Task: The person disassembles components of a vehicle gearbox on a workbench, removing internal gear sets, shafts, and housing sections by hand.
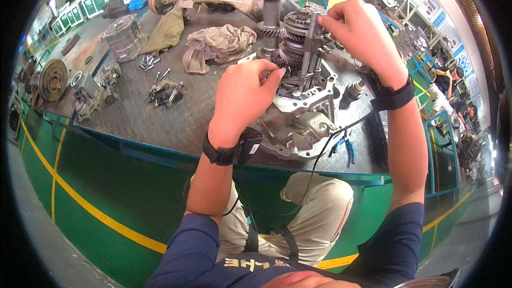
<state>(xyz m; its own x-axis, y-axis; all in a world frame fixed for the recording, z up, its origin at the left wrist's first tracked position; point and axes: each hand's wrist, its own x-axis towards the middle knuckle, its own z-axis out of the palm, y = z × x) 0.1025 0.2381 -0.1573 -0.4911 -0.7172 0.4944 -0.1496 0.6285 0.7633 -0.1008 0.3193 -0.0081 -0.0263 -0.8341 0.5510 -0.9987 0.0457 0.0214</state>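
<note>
A gearbox housing (301, 130) of bare metal sits near the front edge of the workbench, with two gear shafts standing upright in it. The taller gear shaft (272, 13) is on the left; the other gear shaft (294, 45) is beside it, partly behind upright rods. My right hand (365, 37) is raised at the right, its thumb and fingers closed on the top of a metal shift rod (311, 48). Low at the left of the gears is my left hand (242, 93), thumb and forefinger pinched together; whatever lies between them is hidden.
Crumpled grey cloth (218, 48), loose bolts (148, 63) and small metal parts (165, 93) lie left on the bench. Blue-handled pliers (349, 151) and a small gear (352, 92) are right of the housing. An axle (213, 1) lies behind; a black cable (320, 159) crosses in front.
</note>
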